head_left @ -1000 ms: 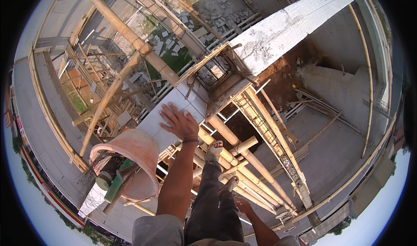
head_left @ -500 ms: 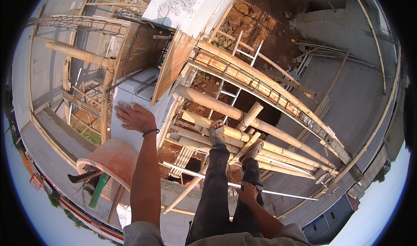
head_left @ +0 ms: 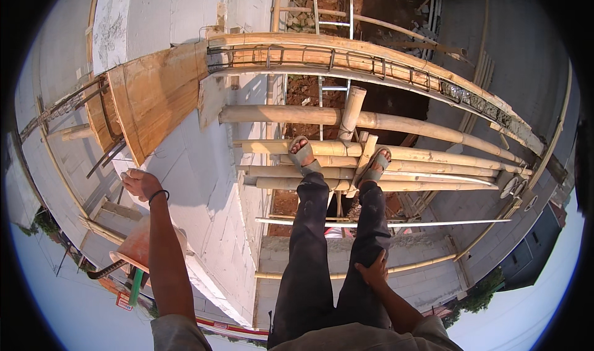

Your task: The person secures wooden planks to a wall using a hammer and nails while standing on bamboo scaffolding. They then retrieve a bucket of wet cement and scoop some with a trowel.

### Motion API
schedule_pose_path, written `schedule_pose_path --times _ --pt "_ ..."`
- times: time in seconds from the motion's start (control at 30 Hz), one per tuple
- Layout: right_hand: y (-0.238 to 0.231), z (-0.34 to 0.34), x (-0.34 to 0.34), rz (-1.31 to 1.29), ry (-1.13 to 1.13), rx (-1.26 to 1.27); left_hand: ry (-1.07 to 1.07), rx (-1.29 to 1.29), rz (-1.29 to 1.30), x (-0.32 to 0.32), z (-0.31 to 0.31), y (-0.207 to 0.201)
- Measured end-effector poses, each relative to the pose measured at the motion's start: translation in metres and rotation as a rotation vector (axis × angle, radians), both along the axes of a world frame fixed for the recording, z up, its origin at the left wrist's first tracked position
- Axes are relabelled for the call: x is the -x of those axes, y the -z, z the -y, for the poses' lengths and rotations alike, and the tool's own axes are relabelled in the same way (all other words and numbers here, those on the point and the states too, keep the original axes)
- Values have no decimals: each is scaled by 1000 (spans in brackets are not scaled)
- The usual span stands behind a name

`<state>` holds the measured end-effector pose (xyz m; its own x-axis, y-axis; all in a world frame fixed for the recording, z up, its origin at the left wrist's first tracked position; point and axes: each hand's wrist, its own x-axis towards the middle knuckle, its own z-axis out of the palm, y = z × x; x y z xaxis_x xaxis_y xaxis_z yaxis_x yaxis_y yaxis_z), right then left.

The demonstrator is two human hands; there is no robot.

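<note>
My left hand point(head_left: 142, 184) has its fingers curled on the far-left edge of the white block wall point(head_left: 192, 202), below a plywood form board point(head_left: 158, 91). An orange bucket point(head_left: 137, 247) stands just beneath that hand, partly behind my forearm; a dark curved handle and a green handle point(head_left: 135, 287) stick out of it. My right hand point(head_left: 372, 269) clasps my right trouser leg point(head_left: 372, 227) near the knee, with no tool visible in it. Both sandalled feet point(head_left: 303, 156) are on bamboo poles point(head_left: 427, 165) lying side by side.
A long wooden beam form point(head_left: 396, 72) with a steel rebar cage runs beyond the poles, partly filled with concrete at its right end. A white ladder point(head_left: 334, 88) stands in the gap below, above reddish soil. A thin white pipe point(head_left: 421, 223) crosses nearer me.
My view has swung left. The left hand has gone from lying flat with fingers spread to curled at the wall's edge. The right hand has shifted its hold on my leg.
</note>
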<state>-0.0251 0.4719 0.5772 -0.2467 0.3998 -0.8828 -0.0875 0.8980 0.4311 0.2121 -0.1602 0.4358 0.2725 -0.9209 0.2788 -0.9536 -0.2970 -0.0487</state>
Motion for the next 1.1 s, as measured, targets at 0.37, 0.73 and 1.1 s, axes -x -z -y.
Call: schedule_pose_path --times 0.37,0.73,1.1 --pt "11 -23 5 1 117 -19 538 -406 493 -127 72 22" --pt "5 -50 13 -17 257 81 850 -615 -181 100 -215 -57" --pt "-62 -99 15 -169 643 770 1546 -1576 136 103 -402 -202"
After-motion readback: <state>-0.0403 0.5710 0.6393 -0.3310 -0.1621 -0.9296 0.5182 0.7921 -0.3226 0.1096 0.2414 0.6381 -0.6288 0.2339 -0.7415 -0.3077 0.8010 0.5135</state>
